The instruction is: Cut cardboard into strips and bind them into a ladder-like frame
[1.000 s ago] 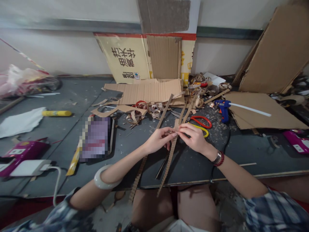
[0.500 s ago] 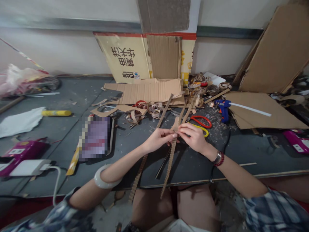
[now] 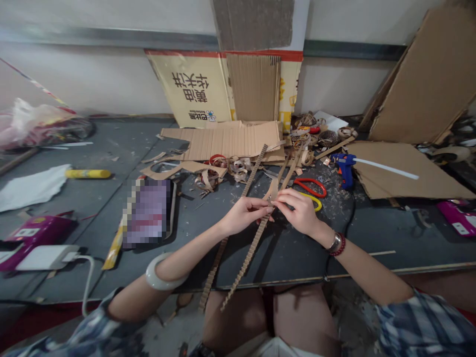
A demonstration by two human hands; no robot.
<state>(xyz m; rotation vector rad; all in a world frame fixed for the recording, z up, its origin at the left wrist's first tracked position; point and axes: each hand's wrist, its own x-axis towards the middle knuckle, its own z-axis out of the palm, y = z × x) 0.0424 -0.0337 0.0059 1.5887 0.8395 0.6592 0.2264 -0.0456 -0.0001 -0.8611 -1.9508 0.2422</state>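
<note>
Since the wall gives them something to lean on, large corrugated cardboard sheets (image 3: pixel 420 79) and a yellow printed carton (image 3: pixel 189 89) stand propped behind a dark gray tabletop (image 3: pixel 293 263), which keeps them upright and away from the front edge where the person sits. A flat cardboard sheet (image 3: pixel 409 171) lies to the right, and a wide ridged cardboard piece (image 3: pixel 223 141) lies toward the back, with curled cardboard shavings (image 3: pixel 238 168) heaped against it and small coiled rolls (image 3: pixel 318 138) gathered further right. A blue hot glue gun (image 3: pixel 345 169) with a white glue stick (image 3: pixel 386 168) and red-handled scissors (image 3: pixel 310 186) rest just beyond the hands, seemingly placed for easy reach. Both forearms come in over the edge, and the left hand (image 3: pixel 245 215) and right hand (image 3: pixel 297 210) meet at the centre, nearly closed, their fingertips pinching narrow cardboard close together. That double pinch appears to steady a notched cardboard strip (image 3: pixel 247 253), whose lower end angles toward the person and past the tabletop edge; exactly where each hand's fingertips bear on it is partly hidden.
</note>
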